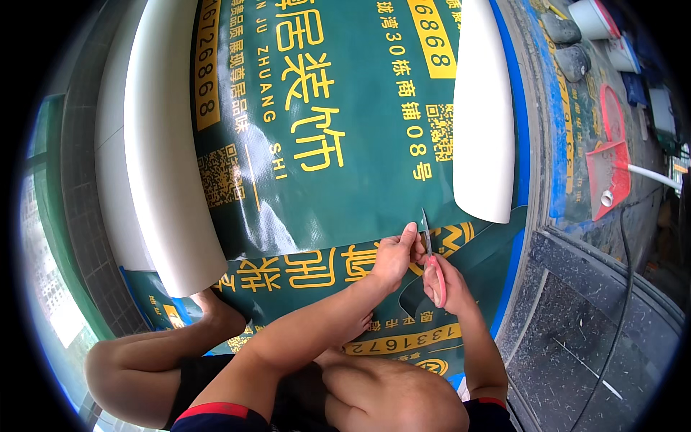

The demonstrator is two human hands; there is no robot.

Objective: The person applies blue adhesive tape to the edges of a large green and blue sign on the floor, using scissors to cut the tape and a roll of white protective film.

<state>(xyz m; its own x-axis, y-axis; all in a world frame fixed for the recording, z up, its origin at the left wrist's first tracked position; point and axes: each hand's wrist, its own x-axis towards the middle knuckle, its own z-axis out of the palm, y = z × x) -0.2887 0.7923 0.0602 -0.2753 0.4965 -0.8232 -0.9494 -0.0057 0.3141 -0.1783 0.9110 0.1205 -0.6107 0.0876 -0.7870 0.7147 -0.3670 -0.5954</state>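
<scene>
Red-trimmed dark sleeve on left arm nearest camera, lower edge. Left hand: thumb and fingers look pinched on near edge of green printed sheet, which lies ahead, between white roll left and shorter white curl right. Right hand closed round handles of scissors. Scissors just right of left hand, long axis pointing away from body, across sheet edge. Can't tell if blades touch sheet.

That green sheet is plastered with yellow Chinese characters, Latin letters, scan codes, plus digits on yellow strips; sheet underneath has similar print and round logos.
</scene>
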